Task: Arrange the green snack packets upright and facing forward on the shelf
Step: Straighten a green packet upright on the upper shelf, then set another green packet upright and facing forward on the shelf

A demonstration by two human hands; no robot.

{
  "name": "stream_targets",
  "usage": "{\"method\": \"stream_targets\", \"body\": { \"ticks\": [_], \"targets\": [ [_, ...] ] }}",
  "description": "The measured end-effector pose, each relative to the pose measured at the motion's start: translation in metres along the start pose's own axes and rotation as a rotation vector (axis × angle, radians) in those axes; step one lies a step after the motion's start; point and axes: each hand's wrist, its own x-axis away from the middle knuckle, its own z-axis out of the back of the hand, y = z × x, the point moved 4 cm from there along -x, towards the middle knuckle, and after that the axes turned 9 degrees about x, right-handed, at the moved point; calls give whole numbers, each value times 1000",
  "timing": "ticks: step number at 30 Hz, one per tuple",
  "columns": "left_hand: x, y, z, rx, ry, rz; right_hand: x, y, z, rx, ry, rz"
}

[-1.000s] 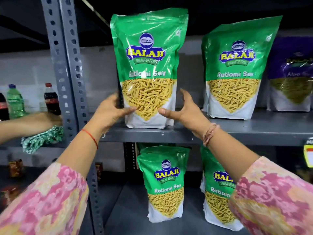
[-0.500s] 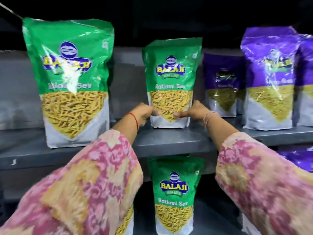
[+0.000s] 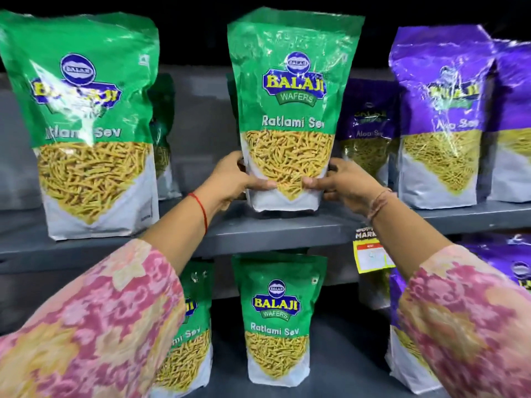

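Observation:
A green Balaji Ratlami Sev packet (image 3: 290,90) stands upright in the middle of the upper grey shelf (image 3: 275,231), its front facing me. My left hand (image 3: 235,179) grips its lower left side and my right hand (image 3: 342,182) grips its lower right side, thumbs across the front. Its base sits a little above or just on the shelf; I cannot tell which. A second green packet (image 3: 83,122) stands upright to the left, with another green one (image 3: 163,133) partly hidden behind it. On the lower shelf, one green packet (image 3: 277,317) stands facing me and another (image 3: 186,340) is half hidden by my left sleeve.
Purple Aloo Sev packets (image 3: 442,110) stand along the right of the upper shelf, one (image 3: 367,130) set further back. More purple packets (image 3: 402,326) fill the lower right. A yellow price tag (image 3: 370,254) hangs from the shelf edge.
The view has come closer. The middle green packet now stands nearer the shelf's front edge, and both hands have closed around its lower sides.

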Motion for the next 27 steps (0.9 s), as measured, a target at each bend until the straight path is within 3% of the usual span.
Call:
{"method": "stream_targets", "body": {
  "ticks": [17,19,21,23,24,25,27],
  "targets": [
    [32,-16,-3,-39,41,33,31,4,-5,25,-25,9],
    [43,-13,-2,-157,141,-45,39,1,-7,194,73,48],
    [67,-5,7,-234,358,-252,63,-5,-15,407,374,211],
    [109,-3,16,-252,555,-523,105,-6,-41,431,685,455],
    [134,-12,22,-276,634,-620,128,3,-62,381,754,551],
    [159,-27,29,-303,705,-668,148,17,-88,332,738,600],
    [202,-75,47,-325,832,-588,175,57,-143,255,521,534]
  ]
}}
